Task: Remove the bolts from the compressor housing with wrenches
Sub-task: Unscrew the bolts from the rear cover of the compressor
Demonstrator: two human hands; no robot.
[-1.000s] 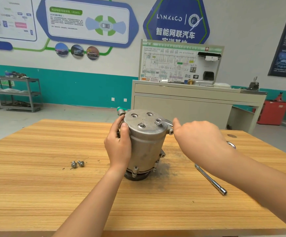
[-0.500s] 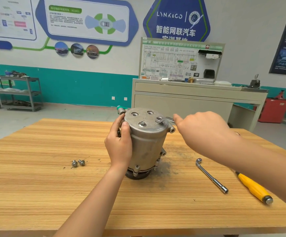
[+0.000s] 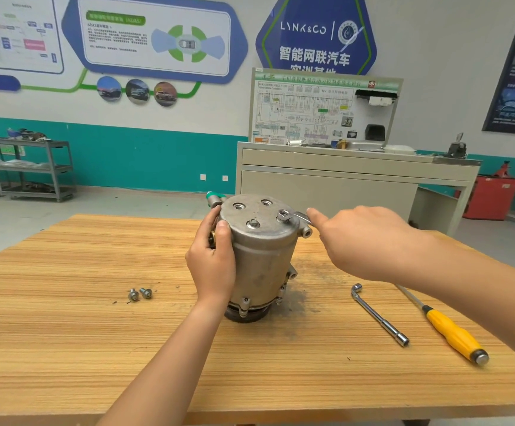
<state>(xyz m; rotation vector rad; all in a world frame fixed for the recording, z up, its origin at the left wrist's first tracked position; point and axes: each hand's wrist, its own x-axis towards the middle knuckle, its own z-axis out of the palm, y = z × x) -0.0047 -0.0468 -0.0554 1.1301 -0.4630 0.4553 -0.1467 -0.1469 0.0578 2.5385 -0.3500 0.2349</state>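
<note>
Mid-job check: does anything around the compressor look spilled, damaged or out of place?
Only a dark gritty smear on the table, just right of the compressor; it looks like grime or oil. Two loose bolts lie to the left, the L-shaped socket wrench and yellow-handled screwdriver to the right. Nothing looks damaged.

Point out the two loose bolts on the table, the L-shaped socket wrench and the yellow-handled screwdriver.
Two loose silver bolts (image 3: 146, 292): head view, right bolt's head.
Silver L-shaped socket wrench (image 3: 379, 317): head view, middle of shaft.
Yellow-handled steel screwdriver (image 3: 453, 333): head view, middle of handle.
</note>
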